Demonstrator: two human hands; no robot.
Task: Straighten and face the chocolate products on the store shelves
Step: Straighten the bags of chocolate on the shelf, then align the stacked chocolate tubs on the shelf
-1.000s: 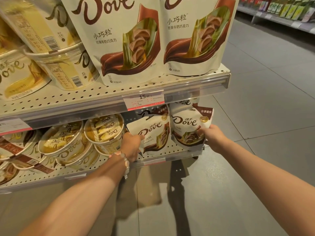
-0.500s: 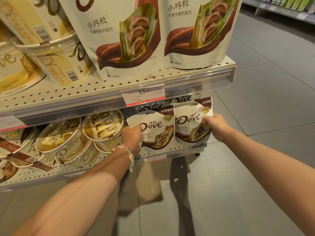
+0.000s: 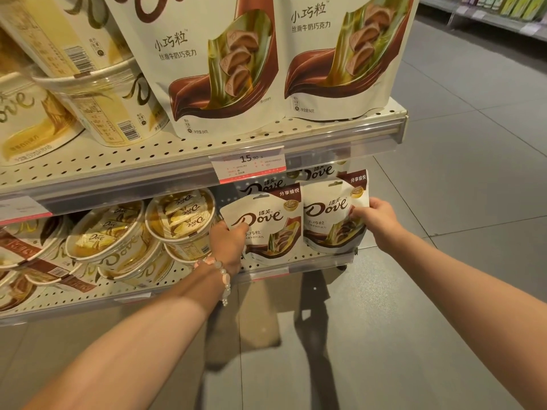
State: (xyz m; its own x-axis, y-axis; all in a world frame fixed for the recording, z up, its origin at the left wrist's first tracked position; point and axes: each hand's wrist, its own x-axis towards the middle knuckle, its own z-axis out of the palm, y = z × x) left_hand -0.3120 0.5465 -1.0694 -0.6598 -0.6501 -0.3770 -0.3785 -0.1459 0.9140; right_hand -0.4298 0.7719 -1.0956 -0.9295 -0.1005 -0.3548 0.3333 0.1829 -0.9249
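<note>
Two small white-and-brown Dove chocolate pouches stand side by side at the right end of the lower shelf (image 3: pixel 322 260). My left hand (image 3: pixel 227 244) grips the left edge of the left pouch (image 3: pixel 266 229), thumb across its front. My right hand (image 3: pixel 375 218) pinches the right edge of the right pouch (image 3: pixel 328 220). Both pouches stand upright with their fronts outward. More Dove pouches (image 3: pixel 318 173) show behind them.
Round Dove tubs (image 3: pixel 180 214) lie tilted on the lower shelf to the left. Two large Dove pouches (image 3: pixel 219 69) and stacked tubs (image 3: pixel 103 105) fill the upper shelf, with a price tag (image 3: pixel 248 164) on its rail. Grey tiled aisle floor (image 3: pixel 458 202) lies to the right.
Both pouches have been raised and squared up: the right pouch, earlier tilted and lower, now stands level beside the left one. Both hands have kept their hold.
</note>
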